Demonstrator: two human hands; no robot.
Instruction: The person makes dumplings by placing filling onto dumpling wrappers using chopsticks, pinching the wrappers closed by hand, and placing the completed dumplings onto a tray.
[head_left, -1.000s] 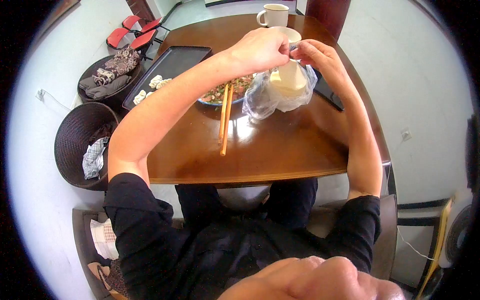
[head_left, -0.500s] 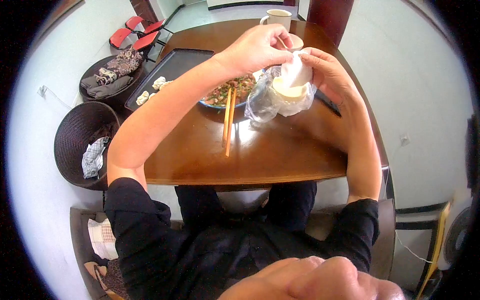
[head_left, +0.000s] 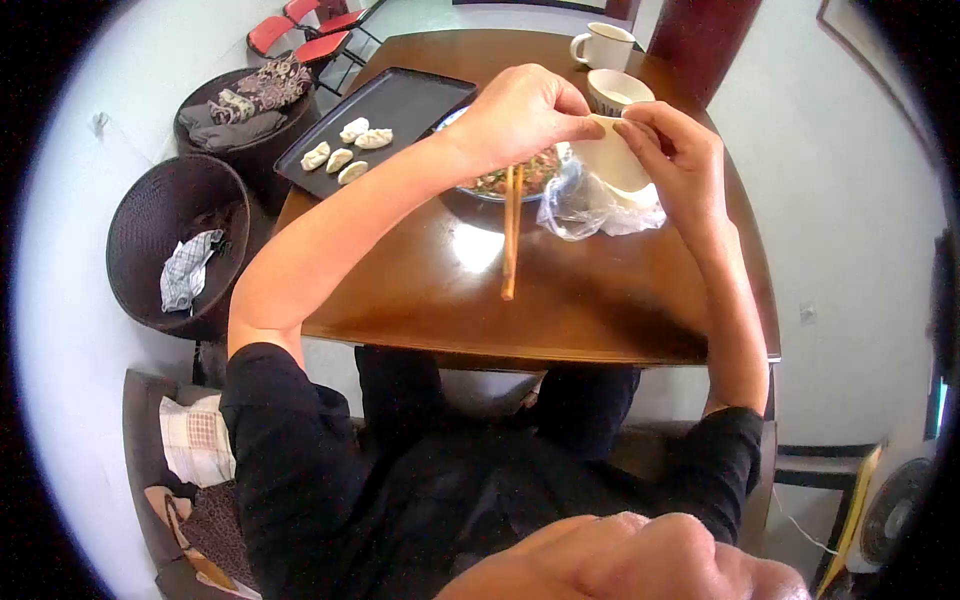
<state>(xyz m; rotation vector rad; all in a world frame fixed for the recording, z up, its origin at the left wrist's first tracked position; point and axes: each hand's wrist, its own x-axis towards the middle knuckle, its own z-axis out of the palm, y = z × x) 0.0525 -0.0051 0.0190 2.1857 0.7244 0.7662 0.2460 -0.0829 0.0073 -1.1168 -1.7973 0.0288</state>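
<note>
A thin, pale dumpling wrapper point(head_left: 607, 155) hangs between my hands, its top edge pinched. My left hand point(head_left: 528, 112) grips it with thumb and fingers from the left. On the right side my right hand point(head_left: 683, 150) closes thumb and fingers on the same edge. Just below sits a stack of wrappers point(head_left: 640, 196) in a clear plastic bag point(head_left: 575, 210), partly covered by the held one. Behind my left wrist is a bowl of chopped meat and green filling point(head_left: 540, 170), partly hidden. Wooden chopsticks point(head_left: 510, 245) rest in it, pointing toward me.
A black tray point(head_left: 405, 100) at the back left carries several folded dumplings point(head_left: 340, 158). Beyond my hands stand a small patterned cup point(head_left: 612, 95) and a white mug point(head_left: 605, 47). Dark woven baskets point(head_left: 130, 250) with cloths stand left of the brown table point(head_left: 400, 290).
The wrapper has come up off the stack and hangs between both hands. The view has shifted, showing more of the tray and the patterned cup.
</note>
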